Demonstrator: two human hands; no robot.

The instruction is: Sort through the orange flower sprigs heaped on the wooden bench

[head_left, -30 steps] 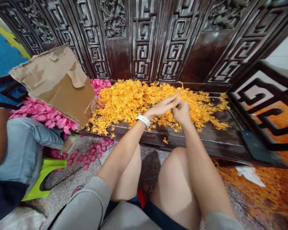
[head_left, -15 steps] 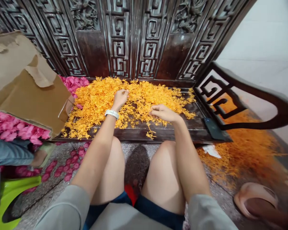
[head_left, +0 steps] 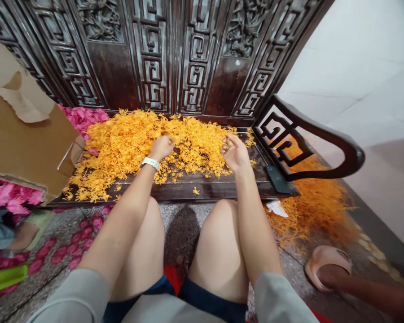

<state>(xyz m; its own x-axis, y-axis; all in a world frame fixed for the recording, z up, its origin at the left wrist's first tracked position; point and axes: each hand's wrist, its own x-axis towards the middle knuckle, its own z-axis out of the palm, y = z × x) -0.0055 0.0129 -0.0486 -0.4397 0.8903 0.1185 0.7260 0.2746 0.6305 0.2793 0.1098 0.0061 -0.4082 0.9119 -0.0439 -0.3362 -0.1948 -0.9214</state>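
A spread heap of yellow-orange plastic flower pieces [head_left: 121, 139] covers much of the dark wooden bench seat [head_left: 168, 190] before me. Over the middle of it my left hand [head_left: 163, 147], with a white watch band [head_left: 150, 163] at the wrist, has its fingers curled together. Whatever may be in that grip is too small to make out. My right hand [head_left: 235, 152] is raised at the heap's right side, palm turned inward and fingers loosely bent and apart, with nothing visible in it. One loose yellow piece [head_left: 195, 191] lies at the seat's front edge.
A torn cardboard box [head_left: 23, 143] stands at left among pink flower pieces [head_left: 84, 120]. A dark phone [head_left: 280, 180] lies by the carved armrest [head_left: 350, 157]. Orange strands [head_left: 309, 206] pile on the floor at right, near another person's slippered foot [head_left: 326, 267].
My right hand has lifted and turned its palm inward, its fingers loosening. My left hand has dropped slightly toward the seat front. The view has swung right.
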